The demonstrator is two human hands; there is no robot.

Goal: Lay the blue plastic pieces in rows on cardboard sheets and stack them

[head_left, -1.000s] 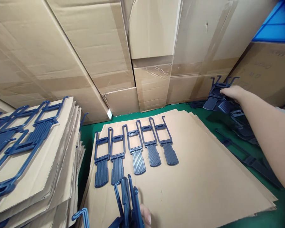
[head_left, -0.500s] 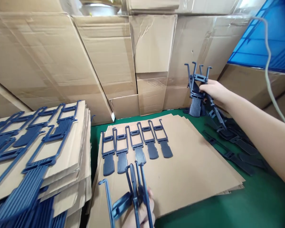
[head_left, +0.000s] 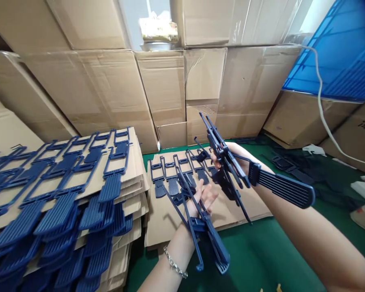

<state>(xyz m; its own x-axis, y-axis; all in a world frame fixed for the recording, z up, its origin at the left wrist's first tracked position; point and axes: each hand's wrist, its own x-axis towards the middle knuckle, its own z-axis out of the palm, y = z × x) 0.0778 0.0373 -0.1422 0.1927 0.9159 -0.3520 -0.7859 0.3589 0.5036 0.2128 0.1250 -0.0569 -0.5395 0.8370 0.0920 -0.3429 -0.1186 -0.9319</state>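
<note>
My left hand (head_left: pixel 205 198), with a chain bracelet on its wrist, holds a few dark blue plastic frames with ribbed paddles (head_left: pixel 214 239). They lie across the palm, partly hiding the fingers. Just above and to the right, my right hand (head_left: pixel 235 151) grips a bunch of the same frames with a ribbed paddle (head_left: pixel 286 188) sticking out to the right. Below both hands, a row of frames (head_left: pixel 173 186) rests on a cardboard sheet (head_left: pixel 161 227). The held bunches cover part of that row.
On the left stands a stack of cardboard sheets (head_left: pixel 134 182) layered with more blue frames (head_left: pixel 111 188). Loose dark frames (head_left: pixel 292 168) lie on the green tabletop (head_left: pixel 261 251) at right. Cardboard boxes (head_left: pixel 109 89) form a wall behind, and a blue crate (head_left: pixel 337 56) sits upper right.
My right hand has come left from the loose pile, bringing a bunch of frames over the cardboard. My left hand has moved up and right towards it. The view has shifted left and upward.
</note>
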